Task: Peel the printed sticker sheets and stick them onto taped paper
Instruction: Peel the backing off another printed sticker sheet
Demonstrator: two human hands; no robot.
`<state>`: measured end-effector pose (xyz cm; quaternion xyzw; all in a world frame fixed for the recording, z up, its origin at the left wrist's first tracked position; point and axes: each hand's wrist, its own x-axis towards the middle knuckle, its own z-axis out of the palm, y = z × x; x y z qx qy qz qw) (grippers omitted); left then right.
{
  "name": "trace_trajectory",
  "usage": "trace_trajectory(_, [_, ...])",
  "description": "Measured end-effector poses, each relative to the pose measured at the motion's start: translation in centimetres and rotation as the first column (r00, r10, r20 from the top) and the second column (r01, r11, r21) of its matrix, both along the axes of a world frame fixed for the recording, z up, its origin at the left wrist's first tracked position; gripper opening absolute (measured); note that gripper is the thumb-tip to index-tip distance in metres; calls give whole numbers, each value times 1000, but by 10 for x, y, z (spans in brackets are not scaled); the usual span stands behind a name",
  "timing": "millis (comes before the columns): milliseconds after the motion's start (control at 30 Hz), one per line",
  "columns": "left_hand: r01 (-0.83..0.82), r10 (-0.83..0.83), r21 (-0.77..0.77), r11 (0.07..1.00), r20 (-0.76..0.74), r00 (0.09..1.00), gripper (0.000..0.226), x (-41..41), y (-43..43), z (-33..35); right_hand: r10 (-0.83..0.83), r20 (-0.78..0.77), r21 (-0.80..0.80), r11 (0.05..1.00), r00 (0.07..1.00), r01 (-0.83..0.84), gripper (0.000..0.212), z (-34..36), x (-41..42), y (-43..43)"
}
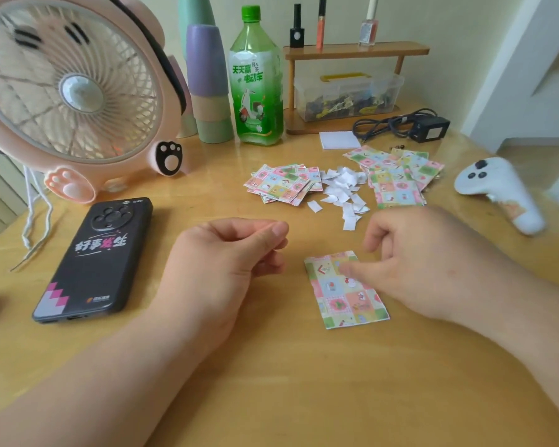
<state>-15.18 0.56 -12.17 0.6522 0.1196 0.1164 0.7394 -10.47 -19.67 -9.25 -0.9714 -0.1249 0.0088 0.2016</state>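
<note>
Sheet: one pastel patchwork-printed sticker sheet (346,290) lies flat on the pale wooden table (271,382), right at centre, tilted a little, its long side running away from the person.
Right hand: the right hand (410,262) comes in from the right and sits over the sheet's upper right part. One finger reaches out onto the print near the top edge; it is blurred. The other fingers are bent. Pinching or only touching? I cannot tell.
Left hand: the left hand (226,253) is just left of the sheet and clear of it, fingers curled in, thumb tip pressed to the forefinger. Nothing shows between them.
Between the hands: bare table, with the sheet's left edge nearer the right hand's side.
Behind the sheet: a scatter of small white paper scraps (342,188), flanked by a left pile of printed sheets (283,183) and a bigger right pile of printed sheets (400,179). A white notepad (339,140) lies just beyond.
Left side: a black phone with a paw-shaped camera bump (94,259) lies face down near the left wrist. A pink round table fan with paw feet (68,91) stands behind it.
Back row: a green plastic tea bottle (257,79), a stack of pastel cups (208,85) and a small wooden shelf (355,50) over a clear plastic box (346,95).
Right side: a black power adapter with a coiled cable (430,128), and a white handheld controller (497,191) well apart from the sheet.
</note>
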Motion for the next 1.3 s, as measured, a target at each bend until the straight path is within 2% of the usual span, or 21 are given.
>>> trace_trajectory(100, [-12, 12, 44, 999, 6, 1000, 15, -2, -3, 1, -54, 123, 44, 998, 991, 49, 20, 13, 12, -19])
trace_trajectory(167, [-43, 42, 107, 993, 9, 999, 28, -2, -2, 0, -88, 193, 30, 996, 977, 84, 18, 23, 21, -36])
trace_trajectory(200, [-42, 41, 124, 991, 13, 999, 38, -3, -2, 0, -92, 175, 9, 996, 980, 92, 17, 27, 23, -42])
trace_trajectory(267, [-20, 19, 117, 993, 11, 1000, 52, -5, -5, 3, -55, 42, -20, 998, 998, 56, 7, 28, 24, -49])
trace_trajectory(300, [-6, 4, 130, 991, 11, 1000, 54, -6, -7, 5, -31, -38, -50, 998, 999, 29, 13, 26, 22, -49])
trace_trajectory(367, [20, -22, 218, 976, 6, 1000, 49, -8, -11, 6, 11, -152, -170, 985, 988, -37, 47, 21, 20, -48])
trace_trajectory(433, [45, -51, 307, 951, 10, 999, 42, -10, -11, 6, 62, -189, -259, 960, 980, -110, 73, 16, 19, -47])
trace_trajectory(467, [56, -64, 327, 944, 14, 998, 40, -10, -11, 5, 88, -200, -250, 958, 976, -138, 79, 14, 19, -47])
trace_trajectory(567, [70, -90, 351, 934, 40, 995, 36, -11, -11, 4, 167, -158, -109, 977, 973, -186, 80, 12, 21, -47])
trace_trajectory(633, [74, -107, 349, 934, 76, 991, 23, -11, -10, 2, 244, -29, 115, 964, 969, -239, 78, 13, 17, -43])
trace_trajectory(700, [122, -162, 287, 950, 121, 979, 11, -12, -11, 3, 327, 70, 430, 842, 942, -325, 75, 16, 4, -33])
trace_trajectory(733, [158, -198, 252, 955, 145, 969, 22, -13, -11, 2, 372, 94, 551, 753, 923, -360, 74, 16, -5, -27])
trace_trajectory(800, [223, -265, 208, 952, 202, 943, 36, -14, -11, 1, 444, 127, 685, 608, 887, -402, 70, 13, -22, -15])
trace_trajectory(867, [238, -299, 250, 938, 244, 923, 37, -17, -12, 4, 489, 136, 754, 513, 862, -410, 68, 8, -33, -5])
trace_trajectory(967, [192, -276, 298, 935, 269, 923, 29, -18, -12, 4, 500, 122, 805, 455, 857, -380, 65, 3, -37, 1])
trace_trajectory(1167, [173, -262, 284, 943, 314, 912, 20, -19, -12, 3, 470, 94, 825, 457, 878, -333, 61, 2, -39, 7])
trace_trajectory(1300, [199, -254, 205, 958, 291, 922, 10, -21, -14, 6, 431, 46, 838, 475, 901, -270, 55, 2, -41, 11])
